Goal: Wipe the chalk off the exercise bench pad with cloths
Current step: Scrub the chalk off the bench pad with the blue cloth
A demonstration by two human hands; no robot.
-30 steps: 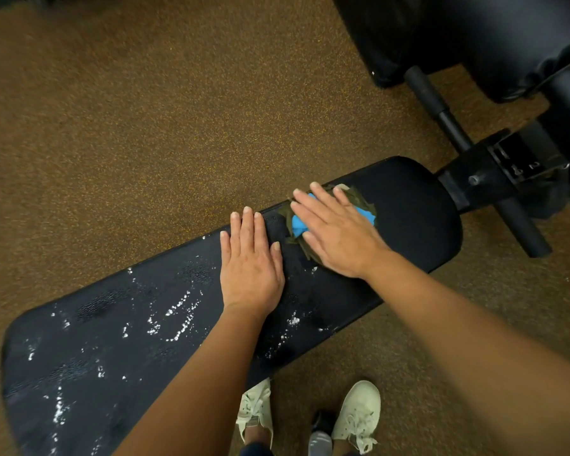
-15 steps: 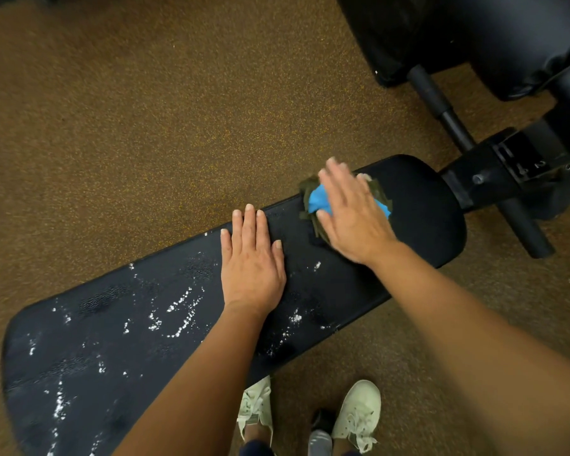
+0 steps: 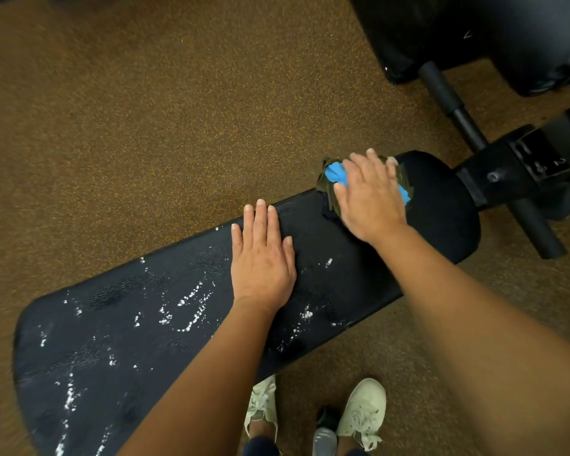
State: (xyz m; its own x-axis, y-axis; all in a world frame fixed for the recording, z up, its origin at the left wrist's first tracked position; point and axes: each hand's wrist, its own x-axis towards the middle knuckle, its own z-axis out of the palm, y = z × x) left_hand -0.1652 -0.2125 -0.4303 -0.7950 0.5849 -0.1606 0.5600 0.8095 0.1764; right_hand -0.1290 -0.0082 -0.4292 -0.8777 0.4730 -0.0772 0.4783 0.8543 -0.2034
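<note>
Speckled brown gym flooring is lying under the black bench pad [image 3: 441, 205], where the right hand [image 3: 371, 199] is pressing its flat, open grip on bunched blue and olive cloths [image 3: 334, 174] at the far clean end, the left hand [image 3: 262, 255] is bracing open-palmed mid-pad, and the wiping is judged to need sweeping next toward the chalk [image 3: 188, 307] beyond the left hand.

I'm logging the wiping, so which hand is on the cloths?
The right hand, pressed flat on the blue and green cloths; the left hand lies bare on the bench pad.
</note>
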